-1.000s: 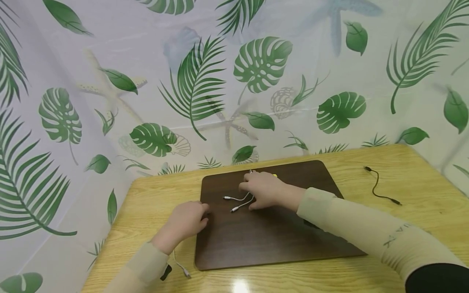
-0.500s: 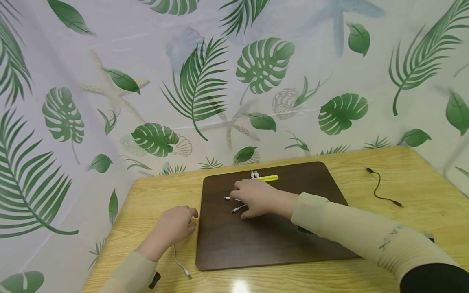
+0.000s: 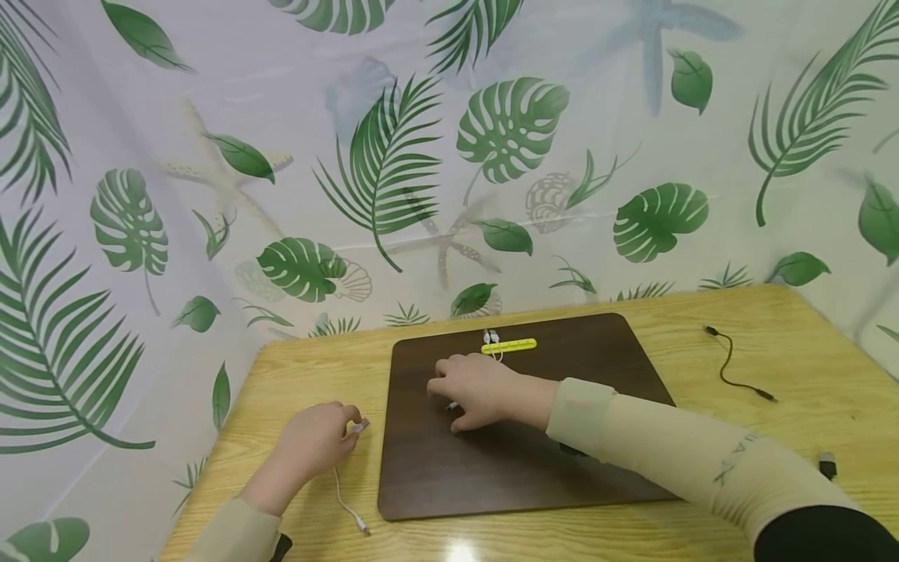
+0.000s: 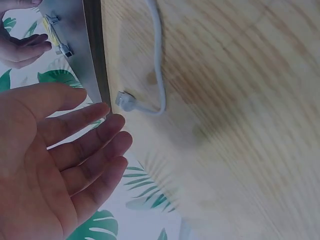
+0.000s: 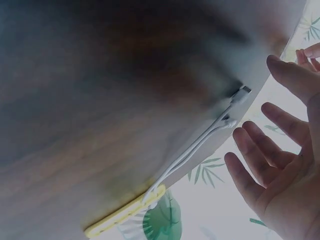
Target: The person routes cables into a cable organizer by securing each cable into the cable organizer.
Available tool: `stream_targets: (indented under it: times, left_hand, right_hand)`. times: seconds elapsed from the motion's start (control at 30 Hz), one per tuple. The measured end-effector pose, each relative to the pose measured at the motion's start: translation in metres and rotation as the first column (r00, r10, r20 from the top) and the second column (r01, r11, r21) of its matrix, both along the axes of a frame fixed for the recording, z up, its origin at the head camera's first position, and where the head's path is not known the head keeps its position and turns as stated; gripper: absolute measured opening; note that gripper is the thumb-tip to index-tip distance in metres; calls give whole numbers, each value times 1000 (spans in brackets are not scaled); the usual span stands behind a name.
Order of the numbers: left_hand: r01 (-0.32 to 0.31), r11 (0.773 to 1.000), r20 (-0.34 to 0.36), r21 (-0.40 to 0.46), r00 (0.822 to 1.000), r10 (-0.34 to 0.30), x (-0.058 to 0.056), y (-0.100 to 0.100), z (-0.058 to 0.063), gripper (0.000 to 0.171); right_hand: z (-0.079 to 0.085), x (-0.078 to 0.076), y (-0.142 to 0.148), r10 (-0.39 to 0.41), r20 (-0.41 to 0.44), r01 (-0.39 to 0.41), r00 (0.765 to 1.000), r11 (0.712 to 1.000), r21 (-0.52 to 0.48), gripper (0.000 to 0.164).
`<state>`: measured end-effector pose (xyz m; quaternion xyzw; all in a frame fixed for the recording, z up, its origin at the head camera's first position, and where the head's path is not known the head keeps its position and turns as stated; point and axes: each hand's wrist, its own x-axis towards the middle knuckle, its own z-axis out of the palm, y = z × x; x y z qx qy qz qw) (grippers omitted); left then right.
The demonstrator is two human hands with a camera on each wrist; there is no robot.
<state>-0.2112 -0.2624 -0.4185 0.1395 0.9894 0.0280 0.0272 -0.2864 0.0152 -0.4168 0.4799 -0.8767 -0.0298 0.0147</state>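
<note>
My left hand hovers over the table left of the dark board, fingers relaxed and apart. Right by its fingertips is the USB plug of a white cable, whose other end lies nearer the front edge. My right hand is above the board, palm down, with loosely bent fingers and nothing between them. In the right wrist view, two white cables run from a yellow cable holder to their plugs beside these fingers; in the head view the hand hides most of them.
A short black cable lies on the wooden table at the right. A small black plug-like piece shows beyond the right sleeve. Leaf-patterned cloth hangs behind the table.
My left hand has moved left and toward me, off the board's edge, uncovering a white plug. My right hand has drifted left and nearer, revealing the yellow cable holder.
</note>
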Motion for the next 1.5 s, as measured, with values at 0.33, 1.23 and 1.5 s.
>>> stream_targets:
  times: [0.33,1.23,1.5]
  left_hand:
    - [-24,999,-5,-31,1000,24,11,-15,-8,17]
    - [-75,997,8,26,997,75,14,-36,-17,17]
    - [-99,994,24,55,995,98,8,-40,-21,16]
  right_hand:
    - [0,13,-21,49,-35,-48,998,999,13,54]
    - [-12,32,-62,164,-45,-164,985,986,17,34]
    - [-8,40,-79,185,-7,-185,983,983,-17,28]
